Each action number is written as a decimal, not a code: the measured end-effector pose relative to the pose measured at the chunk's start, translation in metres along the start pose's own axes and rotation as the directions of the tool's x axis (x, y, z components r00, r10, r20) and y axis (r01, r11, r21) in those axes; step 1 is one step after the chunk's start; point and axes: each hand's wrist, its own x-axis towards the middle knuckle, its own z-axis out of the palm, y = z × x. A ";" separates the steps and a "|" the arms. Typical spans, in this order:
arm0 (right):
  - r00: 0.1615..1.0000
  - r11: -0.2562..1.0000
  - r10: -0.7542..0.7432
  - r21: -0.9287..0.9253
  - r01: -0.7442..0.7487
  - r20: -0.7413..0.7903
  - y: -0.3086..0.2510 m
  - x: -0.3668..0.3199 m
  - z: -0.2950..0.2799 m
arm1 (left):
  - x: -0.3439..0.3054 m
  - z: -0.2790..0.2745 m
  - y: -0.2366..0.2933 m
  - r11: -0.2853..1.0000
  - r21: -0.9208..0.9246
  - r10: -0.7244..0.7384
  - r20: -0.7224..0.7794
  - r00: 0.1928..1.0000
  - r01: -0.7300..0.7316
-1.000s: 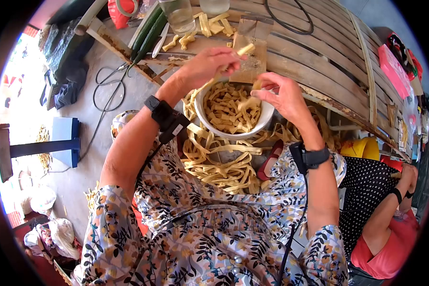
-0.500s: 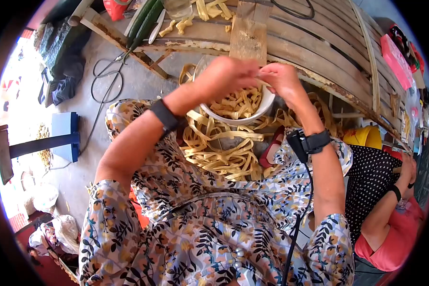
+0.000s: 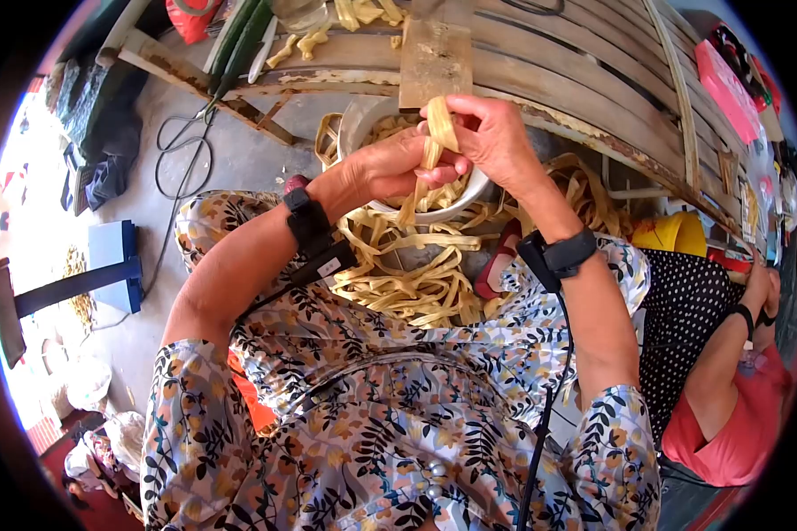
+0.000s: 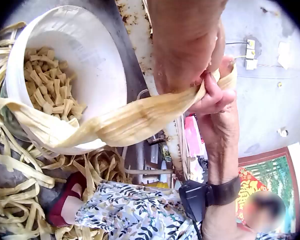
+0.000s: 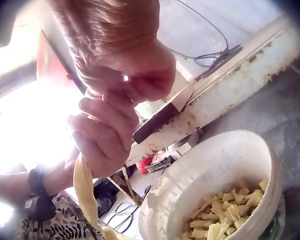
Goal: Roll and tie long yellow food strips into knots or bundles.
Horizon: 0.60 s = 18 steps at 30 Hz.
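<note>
A long, flat, pale yellow strip (image 3: 440, 126) (image 4: 140, 120) (image 5: 85, 187) is looped at its upper end between both hands above a white bucket (image 3: 456, 211) (image 4: 107, 65) (image 5: 165, 192). The left hand (image 3: 394, 166) (image 5: 102, 130) grips it with curled fingers, the strip trailing down below. Close against it, the right hand (image 3: 496, 137) (image 4: 217, 107) pinches the looped end between thumb and fingers. Short cut pieces (image 4: 52, 87) (image 5: 225, 212) lie inside the bucket. The fingertips partly hide one another.
Loose strips (image 3: 407, 283) lie tangled on the floor around the bucket. A slatted bench (image 3: 576, 84) with a wooden board (image 3: 436, 66) overhangs its far side. Cucumbers (image 3: 239, 44) and a white-handled knife (image 3: 263, 51) lie at left. Another person (image 3: 726, 398) sits at right.
The hands have come together over the bucket, and a long strip now stretches from them. The short piece seen in the left hand a second ago is no longer visible there. The view has shifted slightly.
</note>
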 end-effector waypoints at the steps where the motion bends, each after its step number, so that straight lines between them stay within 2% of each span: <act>1: 0.998 0.997 -0.057 -0.059 0.056 -0.008 0.007 0.001 0.001 | 0.000 0.000 -0.001 1.000 -0.018 -0.012 0.005 1.000 0.012; 3: 0.957 0.970 -0.209 -0.167 0.177 -0.202 0.015 0.001 0.003 | 0.004 0.009 0.002 0.998 0.050 0.060 -0.232 0.971 -0.049; 4: 0.913 0.947 -0.290 -0.225 0.230 -0.288 0.017 0.002 0.005 | 0.004 0.013 0.004 0.993 0.092 0.102 -0.349 0.931 -0.074; 5: 0.875 0.890 -0.365 -0.394 0.228 -0.318 0.017 0.001 0.004 | 0.007 0.006 0.006 0.967 0.217 0.212 -0.412 0.886 -0.130; 7: 0.786 0.696 -0.527 -0.694 0.181 -0.324 0.009 -0.001 -0.003 | 0.004 0.025 0.016 0.800 0.593 0.491 -0.553 0.673 -0.096; 8: 0.900 0.788 -0.325 -0.610 0.087 -0.291 0.003 -0.005 -0.003 | 0.001 0.026 0.019 0.727 0.683 0.540 -0.498 0.679 -0.077; 9: 0.950 0.882 -0.182 -0.468 0.044 -0.254 0.007 -0.001 -0.004 | -0.001 0.026 0.021 0.646 0.761 0.579 -0.440 0.687 -0.057; 10: 0.981 0.947 -0.041 -0.320 -0.023 -0.191 0.013 0.003 -0.008 | -0.003 0.026 0.022 0.558 0.829 0.609 -0.377 0.698 -0.039; 12: 0.980 0.982 0.190 0.008 -0.190 -0.065 0.006 0.002 -0.009 | -0.005 0.024 0.021 0.485 0.874 0.599 -0.334 0.728 0.002; 15: 0.989 0.987 0.088 0.146 -0.070 -0.116 0.020 0.002 0.002 | -0.008 0.021 0.017 0.358 0.933 0.600 -0.247 0.761 0.021; 16: 0.983 0.997 0.060 -0.044 -0.069 -0.174 0.023 0.002 0.003 | -0.008 0.020 0.016 0.312 0.950 0.602 -0.210 0.770 0.015; 18: 0.939 0.924 -0.209 -0.370 0.098 -0.274 0.025 0.001 0.009 | -0.005 0.021 0.010 0.128 0.991 0.672 -0.117 0.731 0.042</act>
